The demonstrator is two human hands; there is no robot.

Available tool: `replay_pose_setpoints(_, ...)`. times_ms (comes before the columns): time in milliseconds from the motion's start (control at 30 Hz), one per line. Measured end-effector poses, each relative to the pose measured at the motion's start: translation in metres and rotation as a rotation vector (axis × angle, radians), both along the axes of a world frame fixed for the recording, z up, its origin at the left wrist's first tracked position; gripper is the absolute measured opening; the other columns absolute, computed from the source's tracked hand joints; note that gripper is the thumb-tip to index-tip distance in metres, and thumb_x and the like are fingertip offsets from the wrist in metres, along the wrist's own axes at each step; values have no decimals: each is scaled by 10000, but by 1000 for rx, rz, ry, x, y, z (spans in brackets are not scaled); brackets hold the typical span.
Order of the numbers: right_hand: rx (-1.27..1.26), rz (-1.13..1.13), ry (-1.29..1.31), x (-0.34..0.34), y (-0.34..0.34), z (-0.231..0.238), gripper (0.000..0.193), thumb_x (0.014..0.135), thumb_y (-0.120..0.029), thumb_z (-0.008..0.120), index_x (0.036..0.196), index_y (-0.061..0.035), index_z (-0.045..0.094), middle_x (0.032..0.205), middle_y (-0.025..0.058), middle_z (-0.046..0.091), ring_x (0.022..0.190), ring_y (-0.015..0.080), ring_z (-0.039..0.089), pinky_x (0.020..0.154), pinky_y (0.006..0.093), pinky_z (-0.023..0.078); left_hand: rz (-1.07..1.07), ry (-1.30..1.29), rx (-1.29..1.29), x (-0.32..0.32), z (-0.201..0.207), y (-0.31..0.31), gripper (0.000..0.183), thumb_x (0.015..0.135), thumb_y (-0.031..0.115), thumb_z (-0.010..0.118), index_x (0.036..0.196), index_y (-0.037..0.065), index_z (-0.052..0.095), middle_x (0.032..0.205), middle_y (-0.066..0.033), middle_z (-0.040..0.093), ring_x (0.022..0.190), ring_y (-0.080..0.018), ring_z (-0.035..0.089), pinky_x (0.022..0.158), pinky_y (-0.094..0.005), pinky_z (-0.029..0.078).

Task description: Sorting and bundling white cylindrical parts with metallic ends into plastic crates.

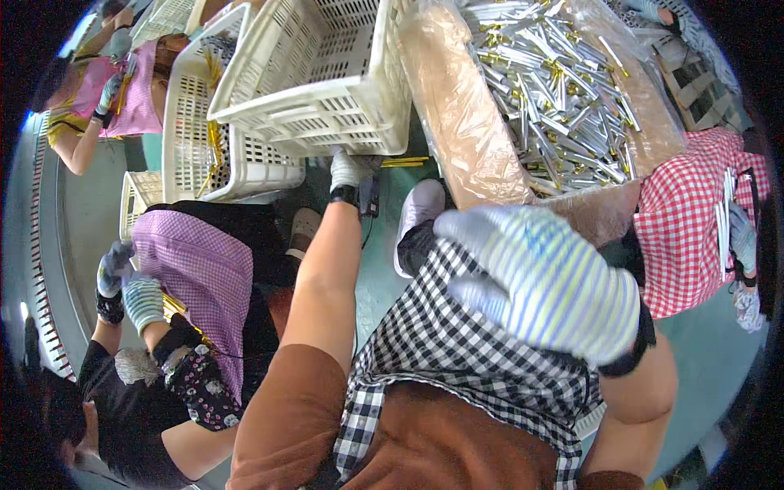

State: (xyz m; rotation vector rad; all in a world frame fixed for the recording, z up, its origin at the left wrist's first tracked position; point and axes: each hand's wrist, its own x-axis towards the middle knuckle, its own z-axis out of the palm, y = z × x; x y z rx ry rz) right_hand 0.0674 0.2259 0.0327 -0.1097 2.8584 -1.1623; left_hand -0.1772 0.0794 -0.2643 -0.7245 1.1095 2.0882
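Note:
My left hand point(349, 170), in a white glove, reaches far forward on a bare arm and grips the lower rim of a tilted white plastic crate point(310, 106). A few yellow sticks point(406, 162) lie just right of that hand. My right hand point(545, 282), in a blue-and-yellow striped knit glove, hovers close to the camera above my black-and-white checked apron point(441, 343). Its back faces up, its fingers point left, and nothing shows in it.
A plastic-lined box point(457, 106) holds several silver and gold tubes point(555, 90). A second white crate point(192, 155) holds yellow sticks. A person in a purple checked apron point(200, 269) works at left, one in a red checked apron point(694, 220) at right, another at top left point(122, 90).

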Motion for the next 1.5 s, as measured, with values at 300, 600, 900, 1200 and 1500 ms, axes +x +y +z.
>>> replay_pose_setpoints(300,-92,57,-193,-3,-1,15,481,757,-215,666,1184,-26,551,1085,159,602,972,347,580,841,431,465,226,-257,59,19,-70,-15,445,933,355,406,1319,139,452,1377,-119,443,1272,-311,414,1085,-518,278)
replay_pose_setpoints(600,-27,-2,-210,-6,2,18,468,691,-213,700,1109,-32,592,1009,144,612,873,312,605,775,420,477,-345,-5,-135,59,-64,33,492,852,88,622,1301,90,422,1194,-138,550,1019,-296,589,837,-423,544)
replay_pose_setpoints(900,-118,102,-242,-18,-2,24,514,736,-302,681,1151,-18,571,1095,166,604,938,347,584,831,432,449,-830,755,-486,48,-154,-51,309,813,94,604,1121,87,603,1017,-155,652,943,-313,630,823,-385,509)
replay_pose_setpoints(1200,-24,26,-276,-10,3,28,495,757,-356,652,1126,-32,584,1082,153,616,944,338,589,837,423,442,-1431,1207,-903,70,-30,52,403,769,265,653,1129,103,570,1043,-200,632,950,-391,610,820,-477,491)
replay_pose_setpoints(1500,-130,144,-228,-24,-5,29,504,766,-412,633,1096,-32,600,1069,147,625,944,333,593,835,424,444,-589,769,-490,52,-236,53,511,882,331,511,1297,33,484,1320,-232,498,1209,-346,502,965,-413,430)
